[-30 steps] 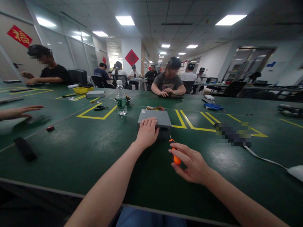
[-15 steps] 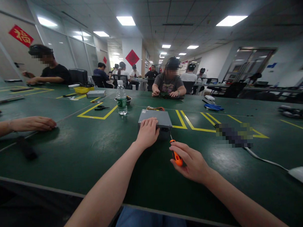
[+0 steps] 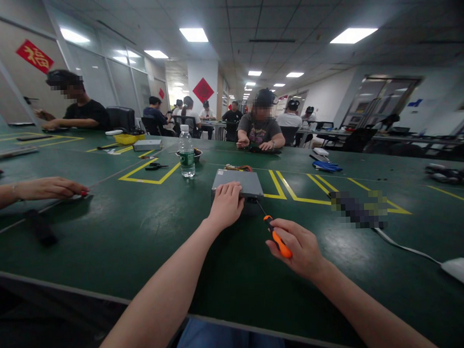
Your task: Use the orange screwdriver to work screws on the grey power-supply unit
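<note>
A grey metal computer power supply [image 3: 247, 179] lies on the green table in front of me, its bundle of wires [image 3: 237, 168] at the far side. Across its top and near edge my left hand [image 3: 228, 203] holds it steady, thumb at the near side. My right hand [image 3: 297, 245] grips an orange-and-black screwdriver [image 3: 282, 245]. The screwdriver's thin shaft points up and left, and its tip reaches the near right corner of the power supply. Whether the tip sits in a screw is too small to tell.
A water bottle [image 3: 186, 152] stands beyond my left hand, before a metal bowl [image 3: 198, 154]. A co-worker's hand [image 3: 52, 188] rests at left near a dark object [image 3: 41, 227]. A power strip [image 3: 357, 209] with a white cable lies right; blue gloves [image 3: 326, 166] lie farther back.
My right hand has shifted right and the screwdriver handle has swung outward, so it tilts more. My left hand and the power supply stay put. A small red thing now shows at the co-worker's fingertips.
</note>
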